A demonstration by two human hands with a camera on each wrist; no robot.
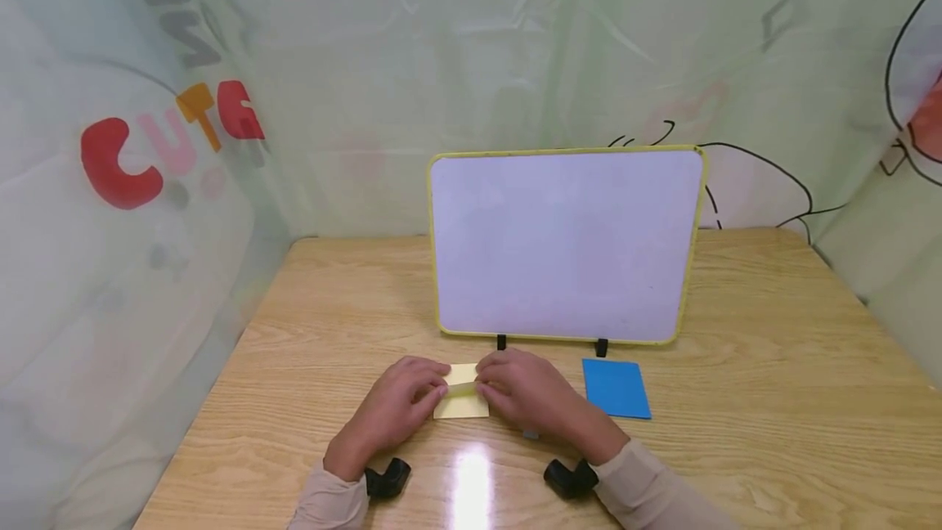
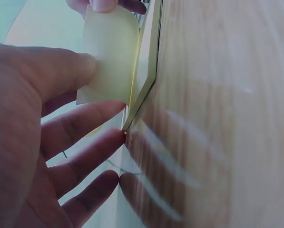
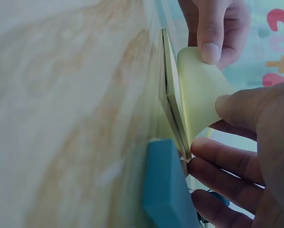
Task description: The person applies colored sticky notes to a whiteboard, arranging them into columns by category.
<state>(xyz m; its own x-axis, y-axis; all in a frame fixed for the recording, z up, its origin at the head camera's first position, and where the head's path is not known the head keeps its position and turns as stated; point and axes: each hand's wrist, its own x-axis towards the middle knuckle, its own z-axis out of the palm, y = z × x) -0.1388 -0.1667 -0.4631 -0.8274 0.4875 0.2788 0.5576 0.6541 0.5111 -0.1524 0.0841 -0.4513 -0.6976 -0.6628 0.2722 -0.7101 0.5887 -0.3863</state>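
A pale yellow sticky note pad [image 1: 461, 409] lies on the table in front of me, its top sheet [image 2: 111, 52] bent up away from the pad. My left hand [image 1: 397, 403] pinches the sheet's left edge between thumb and finger. At the opposite edge, my right hand [image 1: 526, 391] pinches the same sheet. In both wrist views the other fingers of each hand spread toward the pad and tabletop. The right wrist view shows a blue block [image 3: 165, 185] close to the right fingers; its kind is unclear.
Behind the hands stands a whiteboard [image 1: 567, 244] with a yellow frame and black feet. A blue square pad [image 1: 616, 388] lies right of my right hand. A printed curtain [image 1: 368, 88] surrounds the wooden table [image 1: 331, 293].
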